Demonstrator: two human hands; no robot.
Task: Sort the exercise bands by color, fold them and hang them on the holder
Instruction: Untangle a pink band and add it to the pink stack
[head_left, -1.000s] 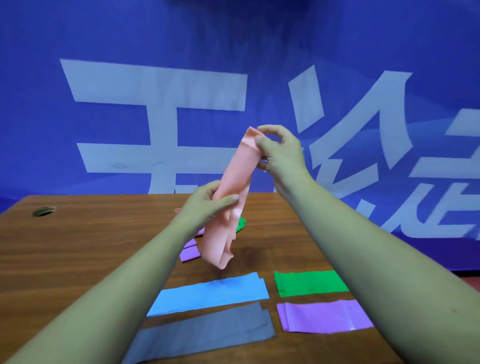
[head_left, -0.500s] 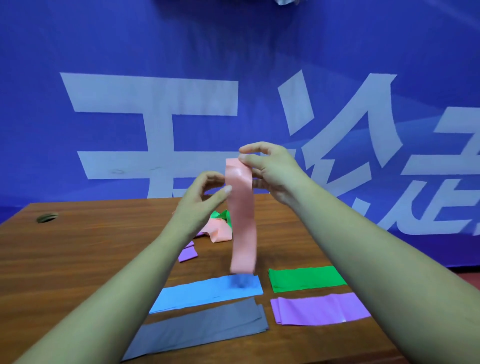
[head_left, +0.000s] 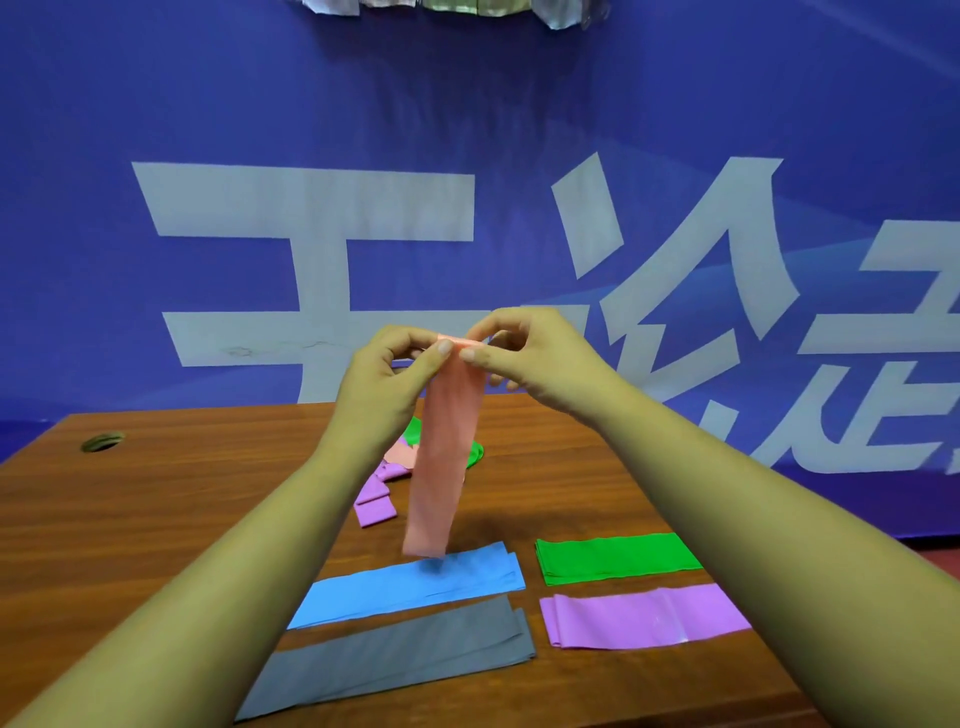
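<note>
L hand (head_left: 384, 379) has come up from mid-strip to join R hand (head_left: 530, 358) – both sets of fingers now pinch the pink band (head_left: 441, 467) by its top edge. It hangs straight over mid-table (head_left: 156, 519), tip above the near blue band (head_left: 415, 587) – ends prob. matched, ready for next fold
</note>
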